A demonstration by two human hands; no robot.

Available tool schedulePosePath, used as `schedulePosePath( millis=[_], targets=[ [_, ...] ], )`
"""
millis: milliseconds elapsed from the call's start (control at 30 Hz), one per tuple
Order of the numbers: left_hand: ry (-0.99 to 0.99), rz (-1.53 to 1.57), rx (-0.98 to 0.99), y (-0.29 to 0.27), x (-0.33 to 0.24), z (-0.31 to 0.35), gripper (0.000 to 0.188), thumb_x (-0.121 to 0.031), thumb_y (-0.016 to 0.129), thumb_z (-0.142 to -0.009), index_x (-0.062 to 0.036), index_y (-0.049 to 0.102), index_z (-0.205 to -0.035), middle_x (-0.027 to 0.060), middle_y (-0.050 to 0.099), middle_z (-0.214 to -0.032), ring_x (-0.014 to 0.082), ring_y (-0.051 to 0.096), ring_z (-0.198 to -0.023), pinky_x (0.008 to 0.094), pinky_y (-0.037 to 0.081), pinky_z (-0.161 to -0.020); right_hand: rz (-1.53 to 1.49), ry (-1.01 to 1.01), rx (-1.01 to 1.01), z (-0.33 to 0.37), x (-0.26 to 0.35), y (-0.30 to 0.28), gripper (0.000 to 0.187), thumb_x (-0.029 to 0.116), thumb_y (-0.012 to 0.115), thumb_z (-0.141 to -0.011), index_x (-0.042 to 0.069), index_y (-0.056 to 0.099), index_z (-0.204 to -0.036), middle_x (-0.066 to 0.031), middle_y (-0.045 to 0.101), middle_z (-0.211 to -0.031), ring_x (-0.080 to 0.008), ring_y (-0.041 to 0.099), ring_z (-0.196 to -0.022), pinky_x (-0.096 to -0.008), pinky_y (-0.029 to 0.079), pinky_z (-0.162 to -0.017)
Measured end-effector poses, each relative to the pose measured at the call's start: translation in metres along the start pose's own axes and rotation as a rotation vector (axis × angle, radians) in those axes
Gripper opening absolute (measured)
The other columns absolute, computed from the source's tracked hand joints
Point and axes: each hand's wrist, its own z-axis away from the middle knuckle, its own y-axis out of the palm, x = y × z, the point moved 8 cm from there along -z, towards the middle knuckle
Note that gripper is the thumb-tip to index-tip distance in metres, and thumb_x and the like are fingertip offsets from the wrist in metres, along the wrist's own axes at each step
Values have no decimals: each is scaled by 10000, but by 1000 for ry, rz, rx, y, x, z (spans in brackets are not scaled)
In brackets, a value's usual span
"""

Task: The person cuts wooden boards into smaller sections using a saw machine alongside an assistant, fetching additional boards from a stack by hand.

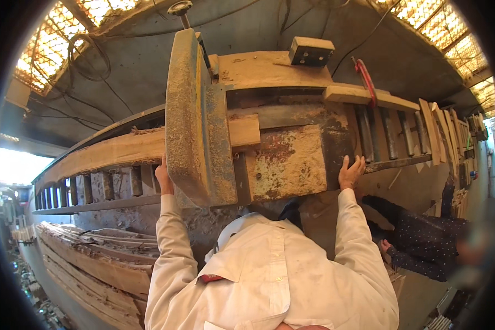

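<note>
A long rough wooden beam (pixel 110 149) lies on the roller bed at left and passes behind a tall, sawdust-covered machine housing (pixel 184 115). Its squared end (pixel 245 130) comes out on the right side of the housing. My left hand (pixel 164 177) touches the beam's near side, close against the housing; most of its fingers are hidden, so its grip cannot be made out. On the right, my right hand (pixel 351 171) rests with spread fingers on the near edge of the worn, dusty machine table (pixel 291 162), holding nothing.
Rollers (pixel 390 129) continue the bed at right, beneath a wooden strip (pixel 371 99) with a red clamp (pixel 364 80). Stacked timber (pixel 93 258) lies below left. Another person in a dark dotted shirt (pixel 423 236) is close on my right. Boards (pixel 451 126) lean at far right.
</note>
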Motion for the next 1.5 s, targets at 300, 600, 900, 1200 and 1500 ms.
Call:
schedulePosePath(
  millis=[300, 600, 900, 1200, 1500],
  targets=[
    [-167, 464, -4, -46, -39, 69, 489, -370, 572, -948, 90, 498, -1096, 223, 646, -1007, 268, 687, -834, 316, 586, -666, -366, -766, 368, -7, 285, 84, 350, 237, 618, -879, 61, 589, -1180, -130, 500, -1341, -301, 439, -1260, -418, 369, -1037],
    [-272, 411, -245, -151, 23, 184, 356, -326, 546, -965, 27, 555, -1017, 173, 671, -923, 239, 689, -759, 299, 578, -648, 6, -953, 199, -8, 341, 111, 181, 231, 600, -858, 99, 623, -980, -88, 562, -979, -275, 539, -941, -398, 428, -787],
    [-376, 319, 217, -48, 18, 275, 342, -245, 557, -946, 49, 558, -1121, 186, 670, -954, 246, 683, -802, 336, 568, -707, -505, -900, 855, 91, 264, 2, 168, 198, 560, -918, 67, 665, -923, -147, 638, -773, -342, 632, -744, -377, 499, -657],
    [-246, -20, 503, 6, 44, 253, 263, -207, 614, -892, 44, 650, -963, 120, 688, -827, 183, 669, -669, 315, 542, -614, -633, -999, 1089, 239, 319, -13, 198, 249, 650, -866, 58, 678, -911, -132, 676, -849, -329, 648, -765, -384, 507, -667],
    [-106, 96, -331, -201, 104, 118, 318, -261, 566, -923, 56, 565, -949, 192, 662, -839, 246, 670, -671, 337, 555, -572, -450, -392, 324, 39, 154, -16, 248, 258, 587, -919, 32, 646, -1002, -149, 640, -1004, -308, 592, -973, -389, 460, -817]
  ],
)
